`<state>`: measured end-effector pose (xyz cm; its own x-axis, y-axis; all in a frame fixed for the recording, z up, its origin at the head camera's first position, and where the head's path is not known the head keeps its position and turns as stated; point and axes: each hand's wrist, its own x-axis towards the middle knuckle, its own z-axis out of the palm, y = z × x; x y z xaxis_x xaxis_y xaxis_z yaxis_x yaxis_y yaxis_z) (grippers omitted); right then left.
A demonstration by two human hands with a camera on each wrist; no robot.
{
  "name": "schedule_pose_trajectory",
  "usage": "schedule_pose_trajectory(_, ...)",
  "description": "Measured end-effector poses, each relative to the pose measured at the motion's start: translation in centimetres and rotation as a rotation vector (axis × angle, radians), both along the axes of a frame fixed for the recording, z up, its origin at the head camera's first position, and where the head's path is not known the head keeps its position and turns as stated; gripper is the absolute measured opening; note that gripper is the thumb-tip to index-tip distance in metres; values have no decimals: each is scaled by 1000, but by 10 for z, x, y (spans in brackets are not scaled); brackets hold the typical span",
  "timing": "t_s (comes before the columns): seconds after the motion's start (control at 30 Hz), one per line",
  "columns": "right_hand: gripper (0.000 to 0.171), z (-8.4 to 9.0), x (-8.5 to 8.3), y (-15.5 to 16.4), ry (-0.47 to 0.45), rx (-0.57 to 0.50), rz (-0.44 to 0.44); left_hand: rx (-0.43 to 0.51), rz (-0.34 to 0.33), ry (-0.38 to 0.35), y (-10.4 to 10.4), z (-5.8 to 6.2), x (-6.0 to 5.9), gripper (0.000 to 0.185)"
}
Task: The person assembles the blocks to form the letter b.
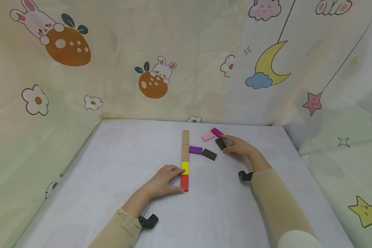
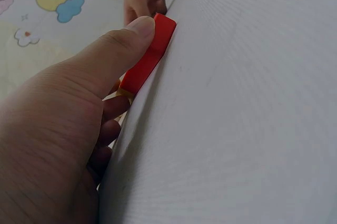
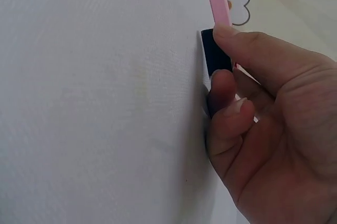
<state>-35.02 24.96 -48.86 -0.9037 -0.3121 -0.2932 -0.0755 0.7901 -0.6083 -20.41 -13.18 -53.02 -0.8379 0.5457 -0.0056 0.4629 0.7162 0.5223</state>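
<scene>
A straight row of blocks lies on the table: two wooden-coloured blocks (image 1: 185, 144), a yellow block (image 1: 185, 166) and a red block (image 1: 184, 182). My left hand (image 1: 162, 181) holds the near end of this row. Its thumb presses the end of the red block (image 2: 150, 56), with the fingertips at the yellow one. Farther right, my right hand (image 1: 240, 146) pinches a black block (image 1: 220, 144), which looks dark blue in the right wrist view. A magenta block (image 1: 217, 132) and a pink block (image 1: 208, 136) lie beside those fingers.
A purple block (image 1: 195, 150) branches right from the row, and another dark block (image 1: 209, 154) meets its end at an angle. The white table (image 1: 127, 148) is bordered by printed cloth walls (image 1: 117, 69). Each wrist wears a small black device (image 1: 148, 221).
</scene>
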Motion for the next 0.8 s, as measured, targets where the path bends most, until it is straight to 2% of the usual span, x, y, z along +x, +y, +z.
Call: schedule_pose_trajectory(0.8, 70, 0, -5, -6, 24, 2, 10, -5, 12, -10, 0, 2, 1, 75)
